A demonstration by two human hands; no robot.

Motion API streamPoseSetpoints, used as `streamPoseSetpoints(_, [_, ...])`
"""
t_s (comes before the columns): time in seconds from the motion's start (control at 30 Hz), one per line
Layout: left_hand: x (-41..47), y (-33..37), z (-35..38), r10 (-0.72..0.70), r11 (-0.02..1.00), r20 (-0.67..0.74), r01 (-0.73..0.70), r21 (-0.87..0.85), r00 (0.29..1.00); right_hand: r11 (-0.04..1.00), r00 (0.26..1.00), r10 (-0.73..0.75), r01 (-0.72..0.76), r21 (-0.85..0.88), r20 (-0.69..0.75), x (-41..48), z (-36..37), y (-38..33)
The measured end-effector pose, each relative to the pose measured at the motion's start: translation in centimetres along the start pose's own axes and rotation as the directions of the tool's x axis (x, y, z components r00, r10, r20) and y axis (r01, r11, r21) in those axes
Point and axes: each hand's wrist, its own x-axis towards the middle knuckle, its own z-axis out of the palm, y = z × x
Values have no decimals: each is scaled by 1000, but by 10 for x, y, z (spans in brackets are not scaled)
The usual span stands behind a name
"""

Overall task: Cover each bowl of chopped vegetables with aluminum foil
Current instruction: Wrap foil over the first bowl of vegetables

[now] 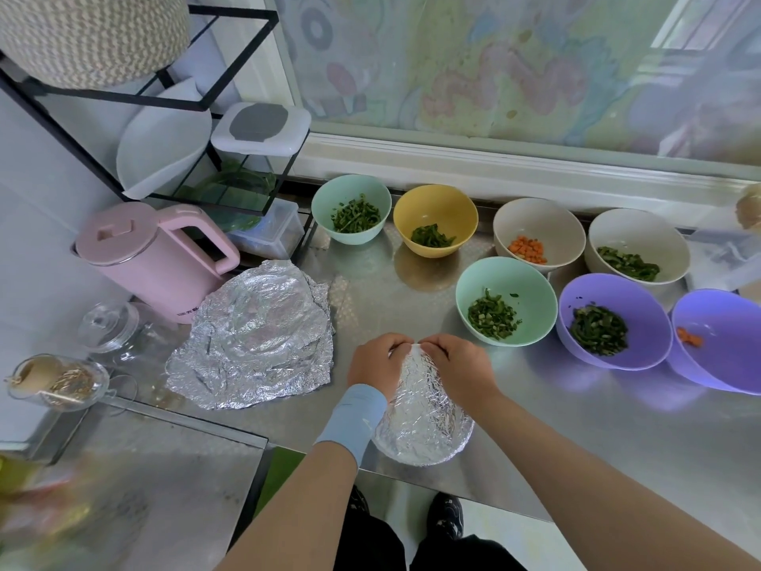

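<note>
A foil-wrapped bowl sits near the front edge of the steel counter. My left hand and my right hand pinch the foil at the bowl's far rim, fingers curled. To the left lies a stack of crumpled foil sheets. Several uncovered bowls stand behind: a mint bowl and a yellow bowl with greens, a white bowl with carrot, a white bowl, a mint bowl and a purple bowl with greens, and a purple bowl with carrot.
A pink kettle stands at the left beside the foil sheets. Glass jars and a glass cup are in front of it. A black wire rack holds containers at the back left. A window runs along the back.
</note>
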Motion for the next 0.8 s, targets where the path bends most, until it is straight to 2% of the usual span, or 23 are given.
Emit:
streamPoseSetpoints(0.1, [-4,0,1,-26,998,-14,27,49,1000,995,1000,-22,24,-96,17,0,-1,-3])
streamPoseSetpoints(0.2, [-2,-1,-2,-22,990,-13,23,138,1000,997,1000,-10,8,-81,-14,-2,0,-1])
streamPoseSetpoints(0.33, [-1,1,-1,15,1000,78,-17,24,997,1000,999,30,-30,-5,-29,-2,2,1])
streamPoseSetpoints(0.57, [-3,-2,7,0,1000,-8,0,5,1000,1000,1000,10,-10,24,20,2,-1,1])
streamPoseSetpoints(0.7, [-10,-5,7,-52,998,-144,48,-32,988,997,999,47,-45,56,-25,2,-5,-1])
streamPoseSetpoints(0.8, [-7,-3,3,-45,999,-133,46,4,990,999,999,21,-20,39,-30,1,-6,0])
